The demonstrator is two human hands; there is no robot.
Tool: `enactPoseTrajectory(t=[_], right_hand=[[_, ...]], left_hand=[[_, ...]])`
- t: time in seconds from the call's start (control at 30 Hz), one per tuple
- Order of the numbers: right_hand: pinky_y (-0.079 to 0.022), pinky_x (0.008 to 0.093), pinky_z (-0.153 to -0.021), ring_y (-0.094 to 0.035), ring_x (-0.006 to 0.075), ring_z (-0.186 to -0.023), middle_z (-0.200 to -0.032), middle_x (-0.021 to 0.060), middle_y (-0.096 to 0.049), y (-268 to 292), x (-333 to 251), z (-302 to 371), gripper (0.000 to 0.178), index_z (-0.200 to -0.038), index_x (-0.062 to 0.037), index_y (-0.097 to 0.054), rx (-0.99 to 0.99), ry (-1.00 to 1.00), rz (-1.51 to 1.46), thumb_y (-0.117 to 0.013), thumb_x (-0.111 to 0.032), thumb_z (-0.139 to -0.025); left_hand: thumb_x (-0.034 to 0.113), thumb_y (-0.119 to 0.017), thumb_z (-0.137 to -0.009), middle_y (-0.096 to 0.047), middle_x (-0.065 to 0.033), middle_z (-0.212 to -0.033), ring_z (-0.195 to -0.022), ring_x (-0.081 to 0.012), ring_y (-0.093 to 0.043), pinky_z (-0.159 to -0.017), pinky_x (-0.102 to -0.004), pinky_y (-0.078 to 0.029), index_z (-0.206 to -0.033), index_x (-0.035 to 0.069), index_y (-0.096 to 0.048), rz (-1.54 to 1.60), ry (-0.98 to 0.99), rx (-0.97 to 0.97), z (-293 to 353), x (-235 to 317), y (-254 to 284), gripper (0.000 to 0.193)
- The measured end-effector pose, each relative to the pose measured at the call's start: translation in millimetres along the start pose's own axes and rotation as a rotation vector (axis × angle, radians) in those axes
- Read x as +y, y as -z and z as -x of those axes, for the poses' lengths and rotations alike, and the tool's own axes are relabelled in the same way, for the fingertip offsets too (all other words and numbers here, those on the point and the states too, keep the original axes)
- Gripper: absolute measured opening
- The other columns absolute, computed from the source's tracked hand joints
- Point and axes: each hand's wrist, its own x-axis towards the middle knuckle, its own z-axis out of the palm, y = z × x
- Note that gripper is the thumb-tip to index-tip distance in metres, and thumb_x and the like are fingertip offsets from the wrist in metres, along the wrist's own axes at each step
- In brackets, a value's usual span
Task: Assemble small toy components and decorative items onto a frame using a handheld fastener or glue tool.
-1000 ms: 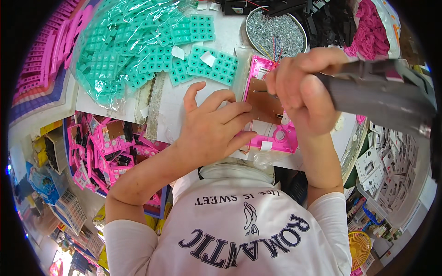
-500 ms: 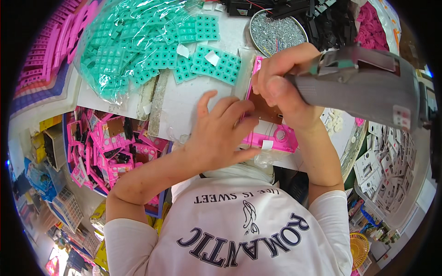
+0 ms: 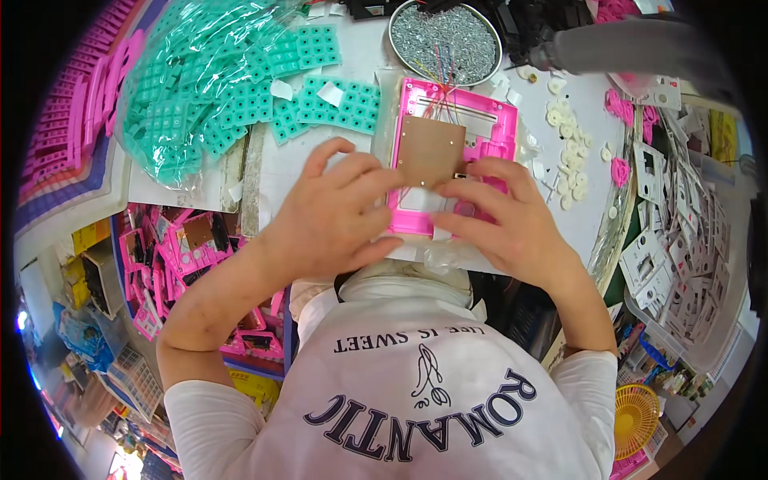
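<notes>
Across the cluttered white worktable [image 3: 276,172], the pink plastic housing [image 3: 412,223] lies between both hands, long axis running near to far, the left hand [image 3: 336,204] loose beside it, the right hand [image 3: 516,220] reaching farther over, whether pinching I can't tell.

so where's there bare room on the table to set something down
The white tabletop shows bare between the teal keypads and the left hand, and, smaller, between the right hand and the white round pieces. The far side is crowded: metal bits and black parts.
</notes>
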Motion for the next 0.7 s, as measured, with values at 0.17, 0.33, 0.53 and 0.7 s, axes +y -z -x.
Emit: enactPoseTrajectory(t=[0.17,0.33,0.53,0.7], right_hand=[[-0.046,0.0441,-0.092,-0.054,0.0288,-0.110,-0.104,0.0034,-0.065,-16,18,-15,0.018,-0.096,-0.0129,-0.072,-0.051,0.042,-0.159,-0.075,-0.014,-0.078],[-0.045,0.0427,-0.093,-0.053,0.0312,-0.107,-0.102,0.0047,-0.062,-24,15,-28,0.012,-0.088,-0.0078,-0.068,-0.032,-0.097,-0.224,-0.075,-0.014,-0.081],[-0.044,0.0420,-0.094,-0.049,0.0321,-0.110,-0.108,0.0065,-0.061,-25,12,-27,0.013,-0.089,-0.0055,-0.065,0.015,-0.173,-0.251,-0.073,-0.007,-0.079],[-0.046,0.0411,-0.093,-0.050,0.0331,-0.107,-0.103,0.0069,-0.062,-27,10,-26,0.013,-0.088,-0.0038,-0.067,0.059,-0.228,-0.239,-0.074,-0.010,-0.079]], left_hand=[[0.015,-0.082,-0.072,-0.065,-0.0087,-0.108,-0.091,-0.0293,-0.060,-0.085,-0.0434,-0.043,-0.085,0.009,-0.063,0.080,0.126,0.052,0,0,4,0.023],[0.005,-0.076,-0.081,-0.068,-0.0059,-0.095,-0.086,-0.0260,-0.062,-0.078,-0.0363,-0.044,-0.093,0.008,-0.069,0.287,0.343,0.038,-11,9,-11,0.015],[0.006,-0.077,-0.081,-0.067,-0.0026,-0.088,-0.084,-0.0221,-0.062,-0.078,-0.0361,-0.042,-0.095,0.010,-0.070,0.395,0.365,0.035,-10,3,-15,0.015],[0.005,-0.076,-0.080,-0.067,-0.0011,-0.086,-0.081,-0.0201,-0.062,-0.080,-0.0352,-0.037,-0.095,0.011,-0.070,0.240,0.376,0.052,-16,13,-16,0.017]])
